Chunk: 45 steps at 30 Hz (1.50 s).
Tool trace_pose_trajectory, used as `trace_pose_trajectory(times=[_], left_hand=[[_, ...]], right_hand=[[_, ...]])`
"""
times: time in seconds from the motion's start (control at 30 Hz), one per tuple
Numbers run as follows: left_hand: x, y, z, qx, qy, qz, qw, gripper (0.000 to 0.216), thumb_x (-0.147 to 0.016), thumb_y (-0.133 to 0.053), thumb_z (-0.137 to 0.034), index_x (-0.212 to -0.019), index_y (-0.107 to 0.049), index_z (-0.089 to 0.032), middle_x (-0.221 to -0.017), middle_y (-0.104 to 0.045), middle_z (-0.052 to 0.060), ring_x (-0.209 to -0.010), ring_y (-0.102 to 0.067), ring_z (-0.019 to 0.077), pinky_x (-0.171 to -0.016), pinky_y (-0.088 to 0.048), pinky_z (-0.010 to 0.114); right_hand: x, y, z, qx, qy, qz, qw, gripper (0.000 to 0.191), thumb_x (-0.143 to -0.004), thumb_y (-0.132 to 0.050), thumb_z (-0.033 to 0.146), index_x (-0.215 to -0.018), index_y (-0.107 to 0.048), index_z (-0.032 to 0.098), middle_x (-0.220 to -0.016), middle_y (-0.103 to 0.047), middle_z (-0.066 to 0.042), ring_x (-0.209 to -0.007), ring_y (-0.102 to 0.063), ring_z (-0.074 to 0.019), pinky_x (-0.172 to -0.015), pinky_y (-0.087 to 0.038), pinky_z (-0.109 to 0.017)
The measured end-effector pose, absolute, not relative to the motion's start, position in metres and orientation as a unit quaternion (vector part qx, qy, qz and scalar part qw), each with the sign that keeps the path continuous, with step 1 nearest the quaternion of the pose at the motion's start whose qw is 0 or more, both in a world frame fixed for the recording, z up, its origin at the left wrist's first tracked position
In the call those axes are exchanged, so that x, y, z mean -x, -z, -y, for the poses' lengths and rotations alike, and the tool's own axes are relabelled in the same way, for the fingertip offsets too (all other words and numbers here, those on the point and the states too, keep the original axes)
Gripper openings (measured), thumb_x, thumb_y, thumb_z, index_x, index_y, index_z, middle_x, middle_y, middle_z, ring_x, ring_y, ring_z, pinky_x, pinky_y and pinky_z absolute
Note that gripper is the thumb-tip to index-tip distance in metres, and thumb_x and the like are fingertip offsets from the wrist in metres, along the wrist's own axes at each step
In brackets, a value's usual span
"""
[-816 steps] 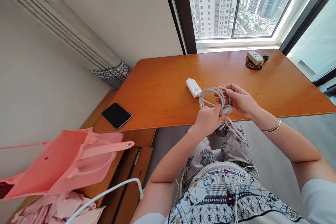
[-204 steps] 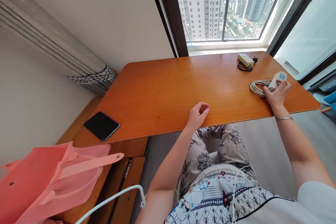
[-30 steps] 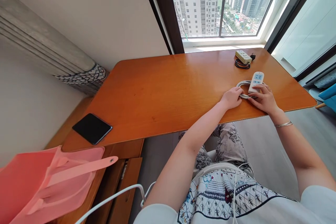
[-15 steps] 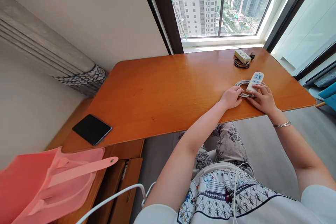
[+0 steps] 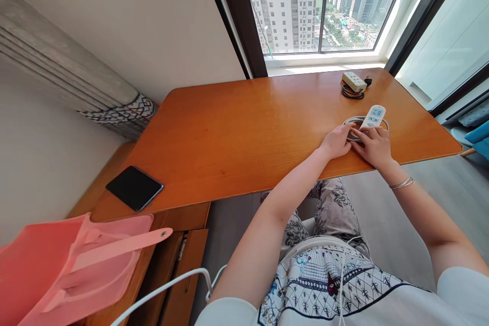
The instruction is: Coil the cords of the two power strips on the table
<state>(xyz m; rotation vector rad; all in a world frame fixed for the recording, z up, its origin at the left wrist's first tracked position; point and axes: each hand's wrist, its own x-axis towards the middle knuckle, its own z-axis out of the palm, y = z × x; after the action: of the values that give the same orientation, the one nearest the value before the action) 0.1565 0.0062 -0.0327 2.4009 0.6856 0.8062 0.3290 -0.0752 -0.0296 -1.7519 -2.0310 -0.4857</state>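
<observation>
A white power strip (image 5: 374, 115) with several sockets lies on the table near its front right, on top of its coiled grey-white cable (image 5: 387, 125). My left hand (image 5: 336, 141) is closed on the left side of the coil. Close beside it, my right hand (image 5: 373, 145) covers the strip's lower end, with thumb and fingers pinched toward the cable near my left fingertips. The cable between the two hands is mostly hidden.
Behind the strip, a second, cream power strip (image 5: 354, 81) with a black cable stands near the window. A black tablet (image 5: 134, 188) lies on the left of the wooden table (image 5: 225, 137). A pink dustpan-like object (image 5: 110, 260) is at the lower left.
My right hand has moved left, from the side of the power strip to the cable beside my left hand. My left hand stays at the coil.
</observation>
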Motion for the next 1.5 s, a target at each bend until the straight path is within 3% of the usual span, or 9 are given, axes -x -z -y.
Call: trace_pose_trajectory(times=[0.3, 0.5, 0.63, 0.77, 0.9, 1.17, 1.4, 1.5], left_hand=[[-0.157, 0.035, -0.008, -0.865, -0.306, -0.248, 0.312, 0.074, -0.075, -0.055, -0.006, -0.147, -0.038, -0.01, -0.137, -0.066, 0.019, -0.129, -0.063, 0.0274, -0.111, -0.051, 0.043], [-0.156, 0.034, -0.006, -0.856, -0.323, -0.267, 0.302, 0.072, -0.075, -0.055, -0.005, -0.145, -0.039, -0.012, -0.139, -0.064, 0.016, -0.133, -0.059, 0.0245, -0.115, -0.048, 0.041], [-0.154, 0.032, -0.007, -0.849, -0.333, -0.299, 0.282, 0.067, -0.078, -0.053, -0.004, -0.144, -0.042, -0.013, -0.137, -0.065, 0.015, -0.131, -0.06, 0.024, -0.117, -0.046, 0.04], [-0.155, 0.033, -0.01, -0.819, -0.345, -0.342, 0.304, 0.065, -0.081, -0.052, -0.004, -0.144, -0.041, -0.013, -0.134, -0.065, 0.015, -0.127, -0.061, 0.0216, -0.11, -0.05, 0.036], [-0.155, 0.035, -0.012, -0.806, -0.346, -0.354, 0.324, 0.064, -0.082, -0.052, -0.004, -0.144, -0.041, -0.017, -0.133, -0.065, 0.013, -0.126, -0.062, 0.0204, -0.107, -0.052, 0.036], [-0.154, 0.036, -0.011, -0.808, -0.342, -0.331, 0.346, 0.06, -0.082, -0.051, -0.004, -0.139, -0.047, -0.02, -0.132, -0.065, 0.012, -0.118, -0.065, 0.0192, -0.1, -0.055, 0.034], [-0.153, 0.032, -0.009, -0.798, -0.346, -0.323, 0.372, 0.053, -0.08, -0.054, -0.003, -0.132, -0.055, -0.016, -0.126, -0.067, 0.013, -0.109, -0.066, 0.0191, -0.098, -0.056, 0.035], [-0.153, 0.03, -0.008, -0.8, -0.339, -0.324, 0.374, 0.051, -0.08, -0.055, -0.003, -0.13, -0.057, -0.015, -0.124, -0.067, 0.013, -0.106, -0.067, 0.0182, -0.098, -0.056, 0.034]], right_hand=[[-0.305, 0.028, 0.071, 0.664, 0.19, 0.706, 0.153, 0.042, -0.101, -0.049, 0.036, -0.13, -0.072, 0.019, -0.098, -0.078, -0.016, -0.094, -0.062, -0.0328, -0.081, -0.042, -0.045], [-0.31, 0.021, 0.07, 0.677, 0.154, 0.71, 0.119, 0.029, -0.096, -0.053, 0.029, -0.111, -0.076, 0.022, -0.101, -0.078, -0.013, -0.09, -0.069, -0.0283, -0.068, -0.046, -0.036], [-0.322, 0.014, 0.07, 0.692, 0.129, 0.705, 0.088, 0.03, -0.092, -0.052, 0.026, -0.111, -0.076, 0.024, -0.106, -0.077, -0.012, -0.088, -0.071, -0.0293, -0.062, -0.047, -0.037], [-0.352, 0.007, 0.068, 0.729, 0.107, 0.671, 0.082, 0.039, -0.094, -0.045, 0.025, -0.119, -0.076, 0.023, -0.117, -0.076, -0.016, -0.09, -0.072, -0.0341, -0.065, -0.051, -0.042], [-0.388, 0.005, 0.066, 0.762, 0.099, 0.635, 0.08, 0.04, -0.093, -0.048, 0.029, -0.12, -0.077, 0.024, -0.112, -0.078, -0.016, -0.093, -0.073, -0.0375, -0.067, -0.052, -0.044], [-0.432, 0.014, 0.071, 0.783, 0.104, 0.608, 0.08, 0.04, -0.091, -0.052, 0.031, -0.121, -0.077, 0.026, -0.11, -0.079, -0.014, -0.09, -0.072, -0.0353, -0.068, -0.053, -0.043], [-0.445, 0.019, 0.071, 0.72, 0.078, 0.675, 0.14, 0.038, -0.087, -0.05, 0.022, -0.115, -0.076, 0.019, -0.115, -0.077, -0.014, -0.106, -0.07, -0.0329, -0.085, -0.056, -0.044], [-0.444, 0.022, 0.074, 0.73, 0.089, 0.661, 0.151, 0.036, -0.084, -0.053, 0.02, -0.111, -0.076, 0.02, -0.114, -0.076, -0.014, -0.107, -0.07, -0.0342, -0.085, -0.056, -0.045]])
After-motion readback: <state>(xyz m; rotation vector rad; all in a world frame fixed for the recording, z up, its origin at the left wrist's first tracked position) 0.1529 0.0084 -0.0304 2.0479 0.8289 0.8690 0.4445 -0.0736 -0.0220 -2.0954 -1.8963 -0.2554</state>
